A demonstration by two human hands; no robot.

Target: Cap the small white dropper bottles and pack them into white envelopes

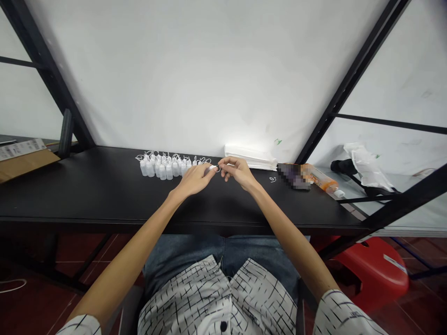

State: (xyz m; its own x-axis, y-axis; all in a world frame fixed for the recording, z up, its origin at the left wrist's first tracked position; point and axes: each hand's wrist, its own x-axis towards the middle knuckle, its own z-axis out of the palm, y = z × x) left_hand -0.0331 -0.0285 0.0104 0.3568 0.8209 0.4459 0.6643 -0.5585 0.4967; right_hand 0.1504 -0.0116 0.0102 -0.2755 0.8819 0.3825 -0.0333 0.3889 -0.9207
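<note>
Over the black table (87,195) my left hand (195,179) is closed round a small white bottle (212,168), whose tip pokes out toward the right. My right hand (237,171) meets it, fingers pinched on a thin ring-like loop (218,168) at the bottle's tip. Just left of my hands stands a cluster of several small white dropper bottles (162,167) with thin loops on their caps, lined up near the back wall.
A stack of white sheets (249,157) lies against the wall behind my right hand. To its right lie a dark blurred object (295,176) and an orange tube (323,180). A cardboard box (24,158) sits far left. A red stool (380,270) stands lower right.
</note>
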